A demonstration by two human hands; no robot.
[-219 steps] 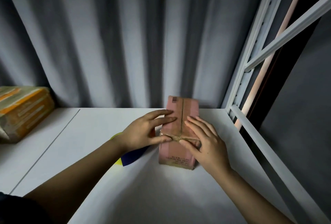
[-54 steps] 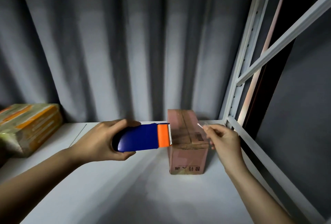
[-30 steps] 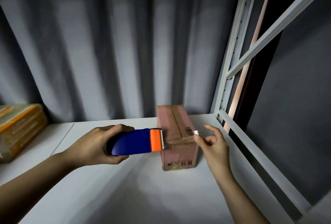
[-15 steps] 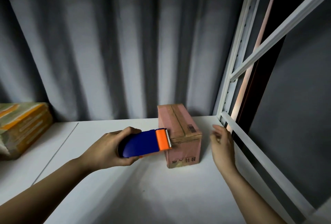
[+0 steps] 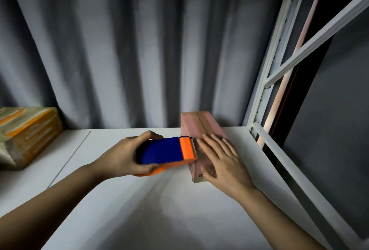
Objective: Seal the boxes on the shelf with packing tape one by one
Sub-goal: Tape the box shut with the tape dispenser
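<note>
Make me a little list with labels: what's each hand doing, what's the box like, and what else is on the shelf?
left hand: grips the blue and orange tape dispenser, its toothed end against the box
right hand: lies flat with straight fingers on top of the pink cardboard box
box: flaps closed, standing on the white shelf near the metal frame
also on shelf: an orange and tan wrapped parcel, far left
behind: grey curtain

Two bare forearms, bare hands (image 5: 127, 158), no sleeves, no jewellery.
</note>
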